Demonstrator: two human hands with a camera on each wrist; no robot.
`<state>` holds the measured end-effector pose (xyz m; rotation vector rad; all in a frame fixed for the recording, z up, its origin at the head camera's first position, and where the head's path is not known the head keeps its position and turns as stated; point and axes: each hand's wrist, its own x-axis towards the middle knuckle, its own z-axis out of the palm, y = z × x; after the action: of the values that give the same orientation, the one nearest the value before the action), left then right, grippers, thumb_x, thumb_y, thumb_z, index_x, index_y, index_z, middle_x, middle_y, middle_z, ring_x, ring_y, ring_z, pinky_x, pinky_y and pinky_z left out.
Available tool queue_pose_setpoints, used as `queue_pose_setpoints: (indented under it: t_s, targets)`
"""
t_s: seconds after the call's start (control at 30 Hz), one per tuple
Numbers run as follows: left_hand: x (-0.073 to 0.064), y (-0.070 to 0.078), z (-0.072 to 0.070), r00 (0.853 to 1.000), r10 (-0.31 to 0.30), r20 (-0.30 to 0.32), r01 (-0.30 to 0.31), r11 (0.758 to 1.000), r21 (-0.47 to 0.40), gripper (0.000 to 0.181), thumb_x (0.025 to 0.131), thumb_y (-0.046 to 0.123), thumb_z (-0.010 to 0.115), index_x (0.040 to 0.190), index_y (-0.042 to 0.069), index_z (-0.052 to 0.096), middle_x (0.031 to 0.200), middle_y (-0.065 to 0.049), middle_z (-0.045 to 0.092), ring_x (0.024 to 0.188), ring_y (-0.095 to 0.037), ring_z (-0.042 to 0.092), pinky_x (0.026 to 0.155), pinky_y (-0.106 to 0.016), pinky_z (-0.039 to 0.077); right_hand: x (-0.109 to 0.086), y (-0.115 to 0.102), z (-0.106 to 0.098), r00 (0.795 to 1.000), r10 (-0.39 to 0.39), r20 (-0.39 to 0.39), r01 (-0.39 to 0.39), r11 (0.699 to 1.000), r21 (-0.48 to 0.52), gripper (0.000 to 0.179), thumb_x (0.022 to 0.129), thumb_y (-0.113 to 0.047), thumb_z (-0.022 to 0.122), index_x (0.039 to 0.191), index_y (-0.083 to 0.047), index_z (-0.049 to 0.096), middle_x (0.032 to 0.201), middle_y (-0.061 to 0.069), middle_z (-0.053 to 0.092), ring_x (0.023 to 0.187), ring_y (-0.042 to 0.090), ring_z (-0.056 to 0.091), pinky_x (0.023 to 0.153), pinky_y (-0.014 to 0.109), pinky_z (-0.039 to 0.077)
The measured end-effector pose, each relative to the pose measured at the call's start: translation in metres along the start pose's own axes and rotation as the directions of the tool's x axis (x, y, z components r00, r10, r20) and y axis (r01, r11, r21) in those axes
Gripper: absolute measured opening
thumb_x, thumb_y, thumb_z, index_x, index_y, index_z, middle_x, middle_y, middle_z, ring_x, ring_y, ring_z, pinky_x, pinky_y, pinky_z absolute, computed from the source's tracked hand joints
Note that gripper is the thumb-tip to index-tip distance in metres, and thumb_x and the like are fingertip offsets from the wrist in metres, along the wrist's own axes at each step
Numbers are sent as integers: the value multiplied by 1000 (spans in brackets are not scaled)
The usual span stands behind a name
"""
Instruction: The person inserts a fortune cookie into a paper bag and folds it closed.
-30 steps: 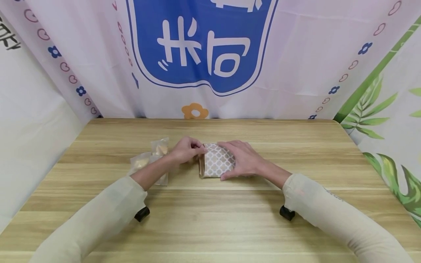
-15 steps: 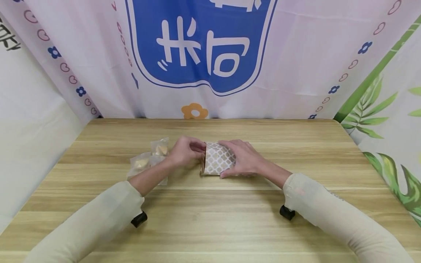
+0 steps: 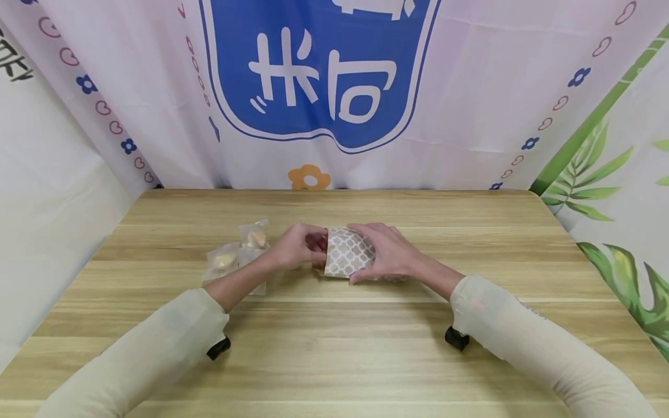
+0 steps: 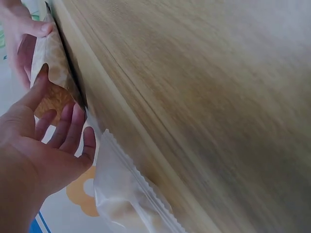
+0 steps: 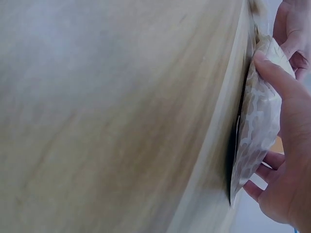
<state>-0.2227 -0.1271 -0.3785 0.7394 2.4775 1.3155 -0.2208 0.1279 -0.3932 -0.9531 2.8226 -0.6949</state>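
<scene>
A small paper bag (image 3: pixel 345 255) with a white-and-gold lattice pattern lies flat near the middle of the table, its mouth towards the left. My right hand (image 3: pixel 389 252) grips it across the width, thumb on the near edge and fingers on the far one. At the mouth, my left hand (image 3: pixel 294 247) has its digits spread apart. The left wrist view shows one digit raising the bag's edge from inside, over a brown lining (image 4: pixel 54 101). The other left fingers are slightly bent beside the opening, their tips partly hidden.
Several clear packets (image 3: pixel 225 259) with yellowish contents lie to the left, partly behind my left forearm. The wooden table (image 3: pixel 334 360) ends at a printed curtain (image 3: pixel 470 116) at the back.
My left hand has gone from pinching the bag's left edge to spreading its digits in the mouth. The bag's top layer has risen and the mouth has widened. My right hand stays put.
</scene>
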Motion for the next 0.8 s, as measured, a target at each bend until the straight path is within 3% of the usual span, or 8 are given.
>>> queue_pose_setpoints:
  t_s: [0.23, 0.47, 0.8]
  targets:
    - [-3, -1, 0, 1000, -16, 5, 16, 1000, -14, 65, 80, -8, 83, 136, -19, 54, 103, -25, 71, 88, -25, 69, 81, -26, 60, -4, 4, -4, 1000, -19, 7, 19, 999, 40, 116, 66, -60, 91, 159, -13, 40, 159, 17, 45, 146, 39, 41, 118, 62, 31]
    - [-7, -4, -1, 1000, 16, 22, -16, 1000, 4, 80, 79, -6, 86, 146, -16, 44, 109, -25, 69, 97, -32, 68, 88, -36, 60, -9, 8, -11, 999, -30, 15, 28, 992, 122, 117, 65, -50, 95, 158, -7, 40, 159, 18, 45, 145, 40, 41, 119, 59, 32]
    - [-11, -7, -3, 999, 24, 25, -24, 1000, -6, 87, 80, 2, 88, 152, -11, 41, 119, -26, 69, 104, -35, 68, 94, -42, 58, -9, 9, -8, 1000, 4, -18, -1, 992, 123, 112, 66, -48, 96, 157, -8, 43, 158, 16, 46, 144, 38, 43, 120, 56, 32]
